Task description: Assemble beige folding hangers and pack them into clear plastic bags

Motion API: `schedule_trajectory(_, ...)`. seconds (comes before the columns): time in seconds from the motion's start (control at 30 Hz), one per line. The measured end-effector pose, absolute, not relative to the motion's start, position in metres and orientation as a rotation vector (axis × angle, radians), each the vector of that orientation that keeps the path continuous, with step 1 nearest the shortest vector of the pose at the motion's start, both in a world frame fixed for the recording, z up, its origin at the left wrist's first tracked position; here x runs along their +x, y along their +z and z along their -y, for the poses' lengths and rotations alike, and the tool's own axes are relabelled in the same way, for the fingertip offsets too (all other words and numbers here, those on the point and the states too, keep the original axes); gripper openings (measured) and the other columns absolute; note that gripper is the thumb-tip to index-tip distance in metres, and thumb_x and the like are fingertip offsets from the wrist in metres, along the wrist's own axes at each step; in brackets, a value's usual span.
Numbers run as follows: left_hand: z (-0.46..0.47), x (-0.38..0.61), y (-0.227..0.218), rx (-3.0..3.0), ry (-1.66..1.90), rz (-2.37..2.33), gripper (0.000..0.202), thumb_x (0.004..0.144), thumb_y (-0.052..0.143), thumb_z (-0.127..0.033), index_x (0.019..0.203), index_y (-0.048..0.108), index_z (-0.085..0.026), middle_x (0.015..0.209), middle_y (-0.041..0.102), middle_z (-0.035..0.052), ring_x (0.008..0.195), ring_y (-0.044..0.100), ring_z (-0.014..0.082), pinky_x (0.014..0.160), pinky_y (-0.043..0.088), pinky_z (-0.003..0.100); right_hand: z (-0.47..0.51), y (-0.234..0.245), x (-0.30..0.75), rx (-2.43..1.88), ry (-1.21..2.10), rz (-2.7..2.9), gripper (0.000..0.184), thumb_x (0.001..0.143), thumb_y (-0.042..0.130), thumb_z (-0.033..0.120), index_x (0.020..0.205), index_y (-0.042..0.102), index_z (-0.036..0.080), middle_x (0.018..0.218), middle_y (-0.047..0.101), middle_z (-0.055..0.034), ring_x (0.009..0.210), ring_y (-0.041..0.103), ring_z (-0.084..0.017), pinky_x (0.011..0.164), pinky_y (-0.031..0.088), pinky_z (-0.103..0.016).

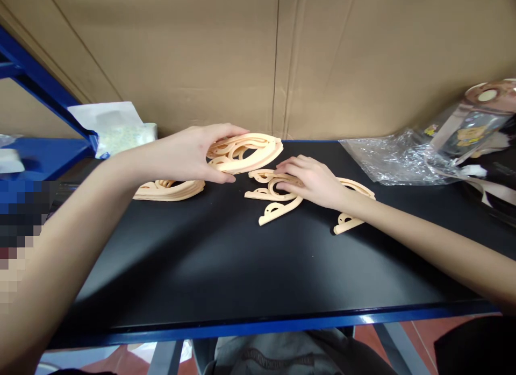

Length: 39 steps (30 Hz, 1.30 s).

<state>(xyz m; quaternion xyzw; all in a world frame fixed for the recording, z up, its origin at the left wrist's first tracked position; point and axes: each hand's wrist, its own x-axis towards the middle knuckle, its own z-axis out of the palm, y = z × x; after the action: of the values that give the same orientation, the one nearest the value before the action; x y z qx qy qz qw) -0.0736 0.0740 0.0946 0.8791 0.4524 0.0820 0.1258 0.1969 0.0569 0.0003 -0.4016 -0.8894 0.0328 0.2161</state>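
My left hand (192, 151) grips a stack of peach-coloured curved plastic pieces (246, 151), thumb under and fingers over its near edge, lifting that side off the black table top (226, 256). My right hand (312, 180) rests on a loose curved peach piece (271, 191), fingers curled onto it. Further loose pieces lie under and beside that hand, one (278, 211) nearer me and one (347, 221) by the wrist. A second stack of the same pieces (171, 189) lies flat behind my left forearm.
A cardboard wall (282, 57) closes off the back of the table. Crumpled clear plastic bags (397, 157) and packaged goods (479, 122) lie at the right. A white bag (115, 127) sits at the back left beside a blue shelf frame (40, 79).
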Motion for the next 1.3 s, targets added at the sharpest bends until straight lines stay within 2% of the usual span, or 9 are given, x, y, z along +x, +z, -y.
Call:
schedule_trajectory(0.13,-0.075,-0.075,0.092,2.562,0.256,-1.281,0.074,0.073,0.071,-0.046,0.142,0.046,-0.036,0.138,0.058,0.0005,0.119,0.058,0.0309,0.101,0.046,0.044,-0.051,0.006,0.203,-0.885,0.21,2.69,0.06,0.078,0.068,0.064,0.123,0.065,0.024,0.149,0.047,-0.0148,0.136,0.043,-0.034,0.109,0.034,-0.053)
schedule_trajectory(0.27,-0.084,-0.074,0.09,2.566,0.223,-1.249,0.075,0.071,0.074,-0.046,0.141,0.047,-0.039,0.136,0.06,0.0006,0.116,0.06,0.0319,0.096,0.049,0.041,-0.045,0.009,0.21,-0.976,0.384,2.732,0.085,0.067,0.074,0.07,0.138,0.053,0.028,0.161,0.028,-0.0141,0.148,0.024,-0.038,0.114,0.027,-0.059)
schedule_trajectory(0.33,-0.086,-0.071,0.091,2.579,0.212,-1.246,0.076,0.069,0.075,-0.048,0.14,0.048,-0.04,0.134,0.061,0.0002,0.113,0.061,0.0319,0.093,0.051,0.04,-0.045,0.007,0.21,-1.049,0.432,2.694,0.077,0.073,0.071,0.068,0.137,0.053,0.029,0.161,0.028,-0.0128,0.148,0.025,-0.038,0.114,0.027,-0.06)
schedule_trajectory(0.43,-0.085,-0.062,0.097,2.572,0.224,-1.257,0.074,0.071,0.074,-0.044,0.14,0.048,-0.037,0.132,0.062,0.0004,0.111,0.062,0.0309,0.093,0.05,0.04,-0.047,0.003,0.209,-1.06,0.461,2.584,0.049,0.083,0.067,0.056,0.12,0.06,0.026,0.15,0.045,-0.0119,0.14,0.04,-0.032,0.113,0.032,-0.056)
schedule_trajectory(0.5,-0.081,-0.056,0.101,2.566,0.245,-1.245,0.071,0.073,0.072,-0.042,0.14,0.049,-0.033,0.13,0.063,0.0012,0.11,0.061,0.03,0.094,0.049,0.04,-0.049,0.0,0.207,-1.028,0.479,2.5,0.042,0.082,0.072,0.049,0.114,0.059,0.025,0.139,0.055,-0.0115,0.131,0.05,-0.03,0.11,0.038,-0.052)
schedule_trajectory(0.6,-0.08,-0.052,0.104,2.564,0.26,-1.211,0.071,0.073,0.071,-0.042,0.14,0.049,-0.031,0.13,0.063,0.0013,0.11,0.061,0.0294,0.095,0.048,0.04,-0.051,-0.003,0.205,-1.042,0.499,2.411,0.051,0.076,0.078,0.044,0.117,0.054,0.024,0.13,0.06,-0.0105,0.123,0.055,-0.031,0.104,0.043,-0.052)
schedule_trajectory(0.87,-0.092,-0.061,0.095,2.574,0.243,-1.244,0.076,0.066,0.075,-0.051,0.137,0.049,-0.042,0.129,0.062,-0.0024,0.112,0.062,0.0311,0.091,0.052,0.038,-0.043,-0.002,0.205,-1.105,0.444,2.339,0.062,0.069,0.081,0.038,0.119,0.047,0.025,0.133,0.058,-0.0085,0.124,0.053,-0.031,0.103,0.043,-0.051)
schedule_trajectory(1.1,-0.084,-0.057,0.096,2.54,0.268,-1.378,0.075,0.07,0.07,-0.05,0.14,0.047,-0.036,0.127,0.063,0.0006,0.104,0.064,0.0301,0.088,0.051,0.038,-0.033,0.009,0.202,-0.981,0.362,2.445,0.056,0.072,0.081,0.033,0.116,0.047,0.025,0.133,0.059,-0.009,0.121,0.056,-0.029,0.1,0.045,-0.048)
schedule_trajectory(1.3,-0.095,-0.052,0.075,2.589,0.205,-1.308,0.078,0.071,0.066,-0.05,0.142,0.043,-0.028,0.137,0.056,0.0069,0.117,0.058,0.0319,0.095,0.047,0.039,-0.014,0.01,0.21,-0.922,0.429,2.512,0.066,0.076,0.079,0.041,0.131,0.043,0.03,0.136,0.058,-0.0063,0.125,0.055,-0.029,0.103,0.045,-0.05)
